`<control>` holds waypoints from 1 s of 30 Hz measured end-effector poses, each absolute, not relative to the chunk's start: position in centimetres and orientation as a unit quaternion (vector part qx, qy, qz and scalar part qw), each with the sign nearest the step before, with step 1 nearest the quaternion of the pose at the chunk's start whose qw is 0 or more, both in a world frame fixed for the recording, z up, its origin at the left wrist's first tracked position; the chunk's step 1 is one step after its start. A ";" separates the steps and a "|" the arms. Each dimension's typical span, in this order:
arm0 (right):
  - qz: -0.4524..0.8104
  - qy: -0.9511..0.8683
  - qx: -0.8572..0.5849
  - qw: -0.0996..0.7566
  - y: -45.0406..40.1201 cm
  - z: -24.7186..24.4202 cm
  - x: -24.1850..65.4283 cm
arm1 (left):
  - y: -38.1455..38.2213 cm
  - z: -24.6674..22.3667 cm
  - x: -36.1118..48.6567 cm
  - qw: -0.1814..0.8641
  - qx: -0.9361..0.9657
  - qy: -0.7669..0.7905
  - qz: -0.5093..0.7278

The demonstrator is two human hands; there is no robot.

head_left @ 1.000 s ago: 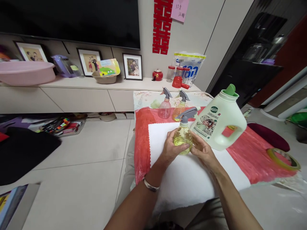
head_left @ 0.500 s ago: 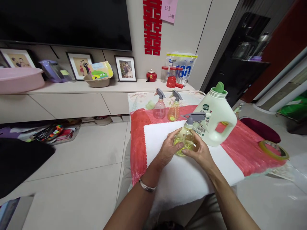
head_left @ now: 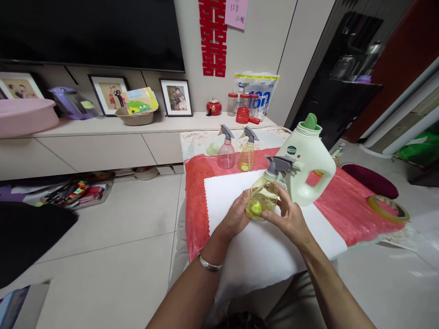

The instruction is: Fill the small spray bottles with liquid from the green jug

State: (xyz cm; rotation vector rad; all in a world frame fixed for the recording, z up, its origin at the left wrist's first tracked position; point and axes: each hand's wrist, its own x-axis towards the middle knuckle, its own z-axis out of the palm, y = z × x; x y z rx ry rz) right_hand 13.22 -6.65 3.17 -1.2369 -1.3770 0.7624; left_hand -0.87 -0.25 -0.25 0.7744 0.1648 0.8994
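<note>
A clear yellow spray bottle [head_left: 262,198] with a grey trigger head is held up between both hands over a white cloth [head_left: 226,187]. It tilts a little to the right and has yellowish liquid inside. My left hand [head_left: 236,214] is closed around its left side. My right hand [head_left: 286,217] grips the right side, thumb on the front near the base. Just behind the right hand stands a large pale green detergent jug [head_left: 308,160], its mouth showing a green spout. Farther back are a pink spray bottle [head_left: 226,155] and an orange-yellow spray bottle [head_left: 246,157], both upright.
The cloth lies on a table with a red cover [head_left: 197,196]. A roll of yellow tape [head_left: 373,205] rests at the right. Behind, a white cabinet [head_left: 199,119] bears framed photos, a basket [head_left: 135,118], a red pot [head_left: 213,108], red-lidded jars and a pink basin [head_left: 27,119].
The spray bottle has turned in my hands: its trigger head now faces differently and the bottle leans more to the right. Both hands still hold it. The camera view has shifted slightly.
</note>
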 end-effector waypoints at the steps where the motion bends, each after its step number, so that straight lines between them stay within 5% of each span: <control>1: 0.342 -0.583 -0.505 0.537 -6.7 3.6 13.2 | -0.3 -0.2 -0.8 0.830 0.367 0.078 0.413; 6: 0.404 -0.590 -0.467 0.521 -7.1 4.5 12.9 | -0.5 -0.3 -0.7 0.852 0.362 0.080 0.369; 17: 0.325 -0.542 -0.537 0.559 -11.3 5.7 15.7 | -0.2 -1.0 -1.5 0.808 0.434 0.212 0.337; 30: 0.084 -0.389 -0.691 0.603 -11.1 4.4 33.0 | -0.4 -0.8 -1.5 0.778 0.481 0.273 0.297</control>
